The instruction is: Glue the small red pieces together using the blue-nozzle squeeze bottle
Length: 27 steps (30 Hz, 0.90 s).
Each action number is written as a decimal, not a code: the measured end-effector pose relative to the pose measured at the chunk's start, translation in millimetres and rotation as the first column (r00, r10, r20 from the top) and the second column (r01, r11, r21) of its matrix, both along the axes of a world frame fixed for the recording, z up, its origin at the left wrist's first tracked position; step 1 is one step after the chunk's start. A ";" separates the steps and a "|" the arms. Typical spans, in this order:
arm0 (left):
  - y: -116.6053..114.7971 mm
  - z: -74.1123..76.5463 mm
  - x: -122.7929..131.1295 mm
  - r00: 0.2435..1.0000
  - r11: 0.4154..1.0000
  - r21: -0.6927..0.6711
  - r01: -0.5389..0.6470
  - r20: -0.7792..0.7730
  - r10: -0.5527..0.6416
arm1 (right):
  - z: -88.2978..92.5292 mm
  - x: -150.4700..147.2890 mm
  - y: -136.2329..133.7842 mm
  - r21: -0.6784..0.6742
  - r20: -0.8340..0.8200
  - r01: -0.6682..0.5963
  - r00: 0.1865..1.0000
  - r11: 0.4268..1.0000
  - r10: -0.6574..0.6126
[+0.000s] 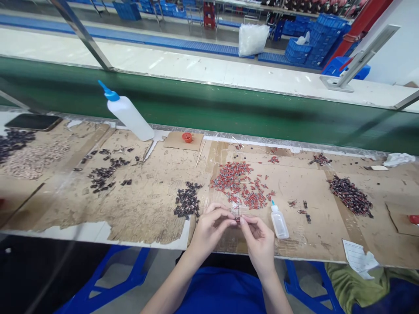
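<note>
My left hand and my right hand meet low over the cardboard-covered table, fingertips pinched together. Between them is a small red-and-black part, mostly hidden by the fingers. Just beyond my fingertips spreads a pile of small red-and-grey pieces. To the left of my left hand lies a heap of small black pieces. A small clear squeeze bottle with a blue tip stands or lies beside my right hand; I cannot tell which. A few dark-and-red parts lie to its right.
A large white bottle with a blue nozzle leans at the back left. An orange-red cap sits on a cardboard piece. A dark-and-red heap lies at right, near torn paper. Behind runs a green conveyor belt.
</note>
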State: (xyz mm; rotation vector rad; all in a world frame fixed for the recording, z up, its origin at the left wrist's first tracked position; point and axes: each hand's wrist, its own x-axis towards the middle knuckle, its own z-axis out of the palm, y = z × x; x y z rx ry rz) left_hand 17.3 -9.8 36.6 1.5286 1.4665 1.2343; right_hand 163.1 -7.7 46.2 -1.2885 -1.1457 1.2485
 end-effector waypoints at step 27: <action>-24.0 33.6 3.1 0.986 0.998 0.027 -0.057 0.157 0.052 | 8.6 -4.2 -14.6 0.344 0.127 -0.032 0.992 0.939 -0.012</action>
